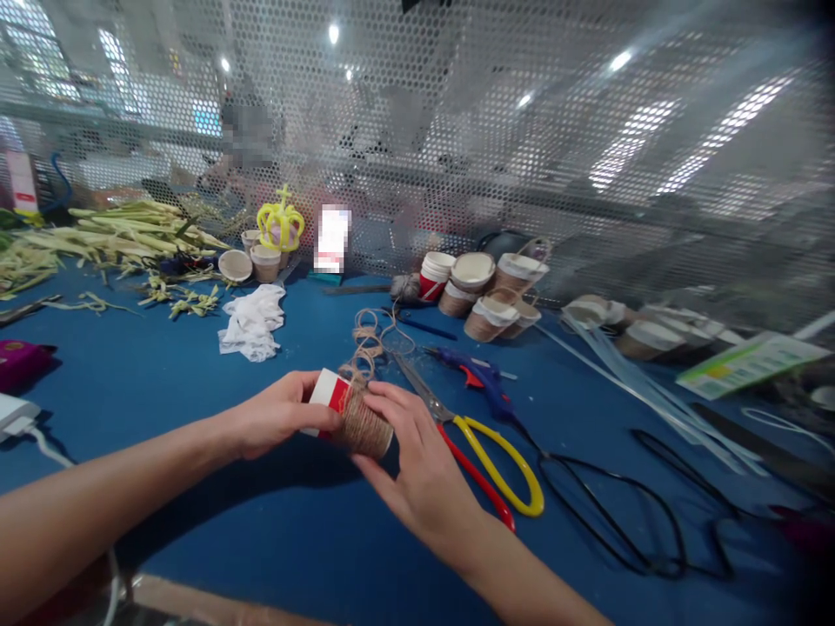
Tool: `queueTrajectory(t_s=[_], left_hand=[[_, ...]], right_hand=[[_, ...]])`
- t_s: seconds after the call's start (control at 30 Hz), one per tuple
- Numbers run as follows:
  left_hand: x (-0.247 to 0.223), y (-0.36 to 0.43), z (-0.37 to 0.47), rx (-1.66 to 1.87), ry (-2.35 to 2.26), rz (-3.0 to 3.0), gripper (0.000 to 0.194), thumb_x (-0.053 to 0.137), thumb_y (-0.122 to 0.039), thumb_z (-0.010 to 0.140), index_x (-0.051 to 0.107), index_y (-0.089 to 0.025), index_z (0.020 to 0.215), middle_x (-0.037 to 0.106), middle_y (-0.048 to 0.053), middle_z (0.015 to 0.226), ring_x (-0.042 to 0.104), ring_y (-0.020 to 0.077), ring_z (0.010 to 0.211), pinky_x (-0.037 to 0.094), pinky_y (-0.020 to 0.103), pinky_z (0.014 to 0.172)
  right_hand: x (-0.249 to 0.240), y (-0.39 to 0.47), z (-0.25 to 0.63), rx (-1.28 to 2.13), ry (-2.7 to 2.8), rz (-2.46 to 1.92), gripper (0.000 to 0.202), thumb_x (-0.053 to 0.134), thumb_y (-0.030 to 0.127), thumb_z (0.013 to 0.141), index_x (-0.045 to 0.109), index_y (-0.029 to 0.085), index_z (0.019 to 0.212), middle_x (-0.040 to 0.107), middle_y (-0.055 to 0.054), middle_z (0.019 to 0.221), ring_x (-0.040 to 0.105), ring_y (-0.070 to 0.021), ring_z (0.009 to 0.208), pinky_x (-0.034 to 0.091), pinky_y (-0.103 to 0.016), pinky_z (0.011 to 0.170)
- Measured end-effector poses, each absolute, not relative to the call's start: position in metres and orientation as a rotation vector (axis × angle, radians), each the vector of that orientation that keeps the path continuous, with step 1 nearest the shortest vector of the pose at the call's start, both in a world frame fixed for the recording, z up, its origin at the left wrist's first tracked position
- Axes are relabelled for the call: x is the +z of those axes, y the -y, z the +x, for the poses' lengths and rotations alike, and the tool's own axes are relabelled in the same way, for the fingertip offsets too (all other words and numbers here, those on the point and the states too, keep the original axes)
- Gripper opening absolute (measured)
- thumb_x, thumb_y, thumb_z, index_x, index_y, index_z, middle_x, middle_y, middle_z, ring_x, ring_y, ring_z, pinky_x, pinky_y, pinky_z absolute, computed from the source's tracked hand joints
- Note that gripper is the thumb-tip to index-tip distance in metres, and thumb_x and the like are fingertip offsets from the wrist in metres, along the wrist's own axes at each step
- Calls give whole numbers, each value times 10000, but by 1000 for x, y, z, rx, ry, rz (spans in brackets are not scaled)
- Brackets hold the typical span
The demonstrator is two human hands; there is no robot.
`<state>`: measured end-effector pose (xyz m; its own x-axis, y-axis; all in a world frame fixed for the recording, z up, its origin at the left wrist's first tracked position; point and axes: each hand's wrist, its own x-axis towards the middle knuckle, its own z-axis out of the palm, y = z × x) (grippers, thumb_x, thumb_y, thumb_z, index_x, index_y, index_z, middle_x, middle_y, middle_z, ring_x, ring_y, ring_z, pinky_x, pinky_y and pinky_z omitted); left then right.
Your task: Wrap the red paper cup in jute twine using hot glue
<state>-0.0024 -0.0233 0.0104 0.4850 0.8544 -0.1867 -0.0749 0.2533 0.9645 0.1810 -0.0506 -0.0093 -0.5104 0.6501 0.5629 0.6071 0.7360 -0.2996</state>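
Observation:
A red and white paper cup [357,416] lies tilted above the table, its lower part wrapped with rows of brown twine. My left hand [290,416] grips the cup's white and red end, thumb across the front. Around the twine-wrapped end curves my right hand [410,443], fingers on top and thumb underneath. Loose twine [369,335] runs from the cup's upper side to loops on the table behind it. Just right of my right hand lie scissors [483,443] with one yellow and one red handle. Beyond them rests a blue glue gun [473,374].
Several twine-wrapped cups [492,315] stand at the back right. Clear glue sticks [645,391] and a black cable [613,474] lie on the right. A crumpled white cloth [253,322], pale plant stalks [130,228] and a phone [332,239] are farther left. Perforated mesh [404,130] closes the back.

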Motion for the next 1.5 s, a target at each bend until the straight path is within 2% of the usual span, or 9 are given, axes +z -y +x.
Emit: queueTrajectory(t_s=[0.23,0.53,0.7,0.87,1.0,1.1,1.2,1.37,1.5], left_hand=[[11,25,0,686,-852,1254,201,595,-128,577,569,-128,776,563,-18,687,473,108,611,370,222,619],[10,28,-1,661,-782,1283,195,627,-301,655,576,-119,703,505,-39,589,401,74,528,316,186,526],[1,28,4,722,-892,1173,361,604,-451,668,538,-119,541,436,-49,463,299,53,421,224,188,433],[0,25,3,729,-886,1065,356,584,-457,710,618,-113,625,562,-11,522,431,80,457,308,180,466],[1,21,-2,771,-907,1039,333,582,-442,730,669,-121,718,650,24,635,527,117,550,374,185,530],[1,20,-4,776,-915,1069,331,572,-445,739,684,-134,762,671,27,681,557,137,619,402,192,589],[2,20,-4,763,-959,1114,323,568,-441,742,693,-145,774,674,15,696,550,134,633,404,189,604],[5,22,-3,745,-994,1210,311,555,-425,750,699,-150,769,674,16,720,543,145,657,410,201,617],[11,24,-4,700,-1010,1297,357,506,-450,768,695,-147,789,675,30,751,546,165,706,421,223,663]], right_hand=[[2,46,180,430,2235,-966,482,498,421,808,394,188,1217,469,-141,1229,418,-251,1156,383,-458,936],[29,30,170,699,2266,-941,304,339,307,895,562,147,1026,590,-97,1101,511,-158,1059,386,-334,932],[36,16,152,679,2333,-993,354,286,321,908,604,172,867,655,-42,896,593,-134,855,453,-259,776],[41,1,170,422,2205,-1403,368,350,405,873,578,174,699,637,-12,650,579,-130,593,424,-237,568],[52,-9,222,126,1930,-1797,312,385,415,850,548,165,757,634,-55,682,580,-174,635,401,-268,568],[48,-17,265,27,1821,-2050,209,422,277,839,565,151,752,635,-104,737,591,-236,727,402,-327,629],[30,-25,293,160,1871,-2243,128,565,229,763,588,148,667,631,-98,713,599,-242,720,435,-344,648],[6,-33,300,351,1871,-2350,260,485,285,855,516,174,1088,542,-63,1099,561,-172,901,474,-372,754],[11,-34,296,403,1740,-2300,224,515,248,830,549,131,1019,577,-88,1031,567,-199,895,463,-385,766]])
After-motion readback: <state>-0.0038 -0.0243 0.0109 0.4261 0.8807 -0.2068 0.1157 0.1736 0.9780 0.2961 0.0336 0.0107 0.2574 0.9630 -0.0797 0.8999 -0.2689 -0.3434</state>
